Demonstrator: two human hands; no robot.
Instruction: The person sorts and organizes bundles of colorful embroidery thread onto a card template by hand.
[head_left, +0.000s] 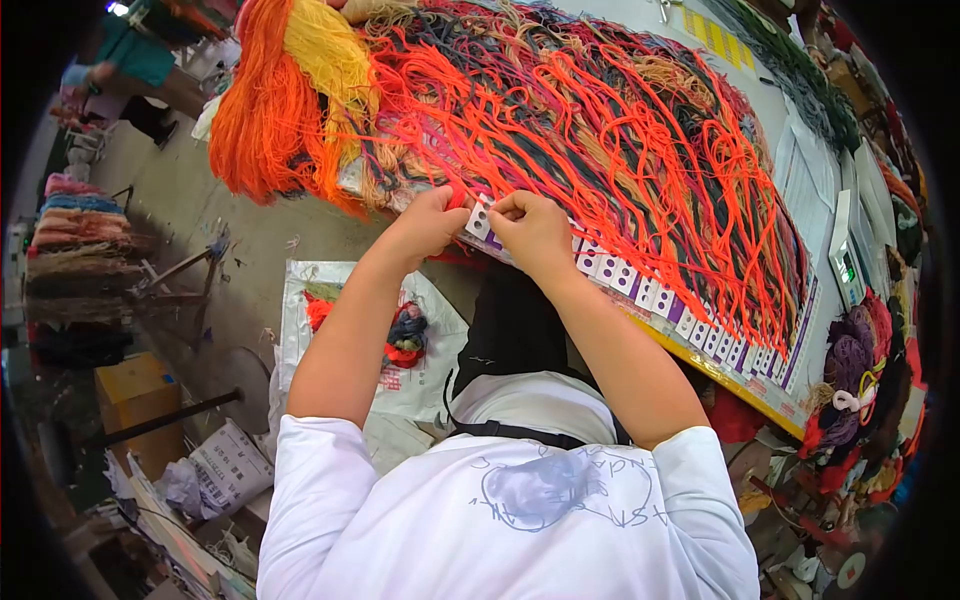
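Note:
My left hand [430, 222] is at the table's front edge, its thumb and fingers pinched on bright red-orange yarn. Just right of it, my right hand [532, 232] has its fingertips pressed together beside a white punched card [479, 217]; what they hold is too small to make out. A row of white and purple cards with dark holes [622, 276] runs along the edge to the right. Red-orange, dark, tan and pink yarn strands [600, 130] spread over the table from these cards. Orange yarn [262, 110] and yellow yarn [330, 55] hang over the left corner.
A yellow-edged table [730, 382] lies ahead. A white plastic sheet [440, 300] with yarn scraps is below left. A device with a display [849, 265] and purple yarn [850, 360] are at the right. A cardboard box [140, 395] and part of another person [140, 65] are at the left.

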